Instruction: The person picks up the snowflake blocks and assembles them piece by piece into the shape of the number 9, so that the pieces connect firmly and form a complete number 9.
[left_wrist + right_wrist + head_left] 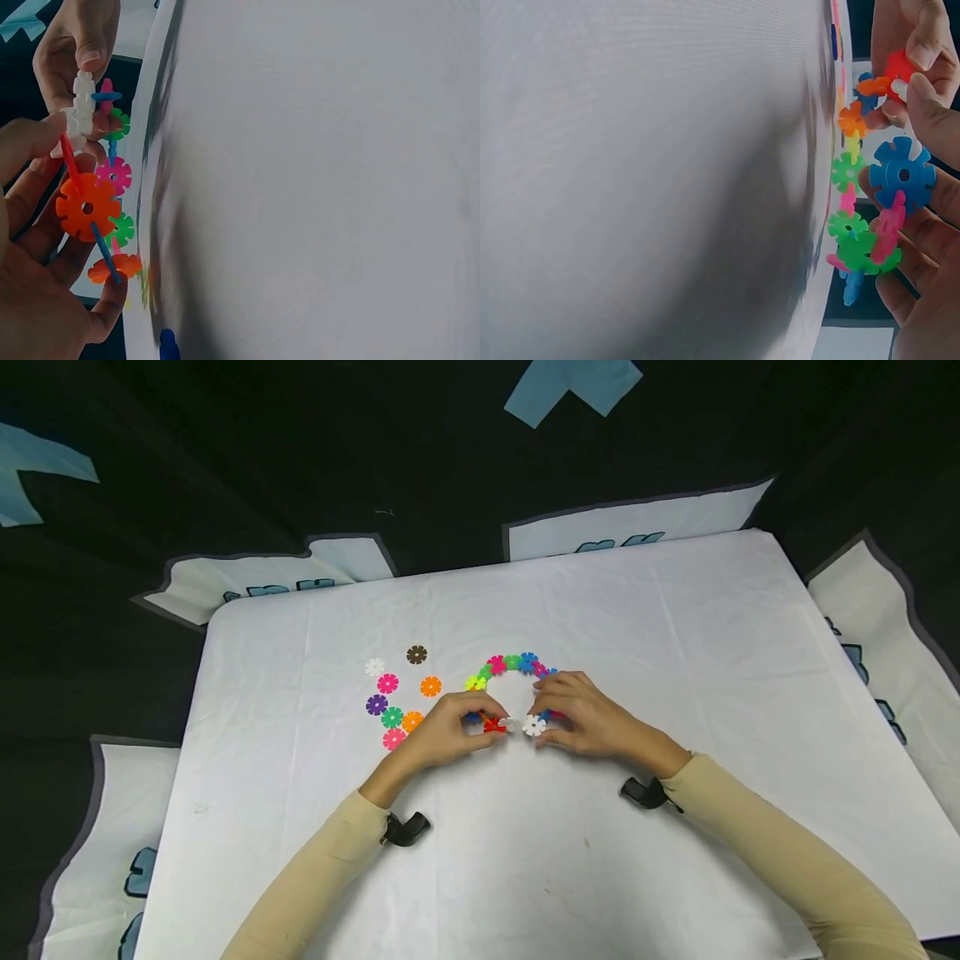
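A ring-shaped chain of notched plastic flower discs (512,661) in many colours arches between both hands at the table's middle. My left hand (453,727) pinches its end by a red disc (493,725) and a white disc seen nearly edge-on. On the other side my right hand (592,714) holds the end with another white disc (534,725), close beside the first. In the left wrist view, an orange disc (88,208) lies along the left fingers. The right wrist view shows a blue disc (904,174) and a green disc (870,251) against the right fingers.
Left of the hands lie several loose discs, among them a brown disc (416,654), an orange disc (431,686) and a purple disc (377,704). A white cloth (300,827) covers the table, with dark curtains (300,460) behind it.
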### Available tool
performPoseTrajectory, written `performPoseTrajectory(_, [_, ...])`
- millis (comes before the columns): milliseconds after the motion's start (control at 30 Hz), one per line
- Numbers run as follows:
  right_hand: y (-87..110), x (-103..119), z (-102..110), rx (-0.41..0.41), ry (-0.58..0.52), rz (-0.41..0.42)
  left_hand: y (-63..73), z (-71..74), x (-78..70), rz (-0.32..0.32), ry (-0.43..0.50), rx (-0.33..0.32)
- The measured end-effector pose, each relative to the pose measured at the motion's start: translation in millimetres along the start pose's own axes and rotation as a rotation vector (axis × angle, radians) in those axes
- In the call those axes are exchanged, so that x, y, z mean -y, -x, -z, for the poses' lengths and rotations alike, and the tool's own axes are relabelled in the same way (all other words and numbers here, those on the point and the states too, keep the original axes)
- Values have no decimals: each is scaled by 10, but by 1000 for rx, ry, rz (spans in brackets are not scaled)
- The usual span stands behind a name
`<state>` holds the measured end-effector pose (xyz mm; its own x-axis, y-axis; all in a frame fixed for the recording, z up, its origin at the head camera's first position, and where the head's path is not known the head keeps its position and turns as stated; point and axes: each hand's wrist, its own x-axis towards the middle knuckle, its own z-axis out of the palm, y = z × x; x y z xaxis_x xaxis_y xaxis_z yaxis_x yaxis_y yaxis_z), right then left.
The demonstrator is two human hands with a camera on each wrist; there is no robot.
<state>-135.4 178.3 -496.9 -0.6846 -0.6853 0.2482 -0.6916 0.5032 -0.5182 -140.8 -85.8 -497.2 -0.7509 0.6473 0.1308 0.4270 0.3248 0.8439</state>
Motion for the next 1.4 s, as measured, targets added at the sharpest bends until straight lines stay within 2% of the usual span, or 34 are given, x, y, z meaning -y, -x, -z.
performPoseTrajectory(167, [1, 7, -24, 15, -19, -7, -26, -33, 8, -25, -22, -4])
performPoseTrajectory(433, [47, -10, -119, 24, -69, -45, -16, -87, 1, -3, -96, -8])
performPoseTrajectory(667, [79, -15, -159, 59, -15, -39, -19, -137, -17, -111, -281, 31])
performPoseTrajectory(767, [105, -28, -142, 63, -3, -53, -19, -145, -18, -101, -307, 17])
performPoseTrajectory(933, [135, -51, -112, 42, -7, -71, -41, -145, -17, -90, -292, -17])
performPoseTrajectory(1233, [136, -68, -98, 37, 5, -61, -81, -172, -38, -74, -344, -12])
performPoseTrajectory(1400, [139, -67, -95, 39, 12, -58, -82, -193, -39, -85, -386, -27])
